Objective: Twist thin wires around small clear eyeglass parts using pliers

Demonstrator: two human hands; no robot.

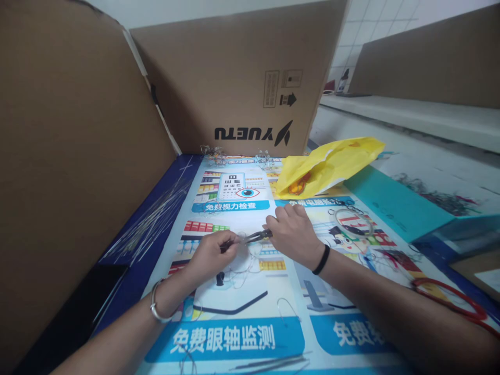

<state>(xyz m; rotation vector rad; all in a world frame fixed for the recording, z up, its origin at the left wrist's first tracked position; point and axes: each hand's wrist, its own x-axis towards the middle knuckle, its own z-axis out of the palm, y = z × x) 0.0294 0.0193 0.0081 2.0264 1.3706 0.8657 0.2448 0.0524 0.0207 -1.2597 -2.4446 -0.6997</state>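
Observation:
My right hand (294, 233), with a black band at the wrist, is closed round a pair of pliers (257, 237). Their metal jaws point left, towards my left hand (214, 258), which wears a silver bangle. The fingers of that hand are pinched close to the jaw tips. Something small and dark shows between them, too blurred to name. Fine wire loops (244, 268) lie just below the two hands on the printed sheet (250, 299). A curved piece of wire (288, 308) rests nearer to me.
Cardboard panels (187, 78) wall the left and back. Straight wires (150, 224) lie at left beside a dark flat object (94, 297). A yellow bag (332, 164), a wire coil (353, 221), a turquoise box (402, 203) and a red cable (449, 289) are at right.

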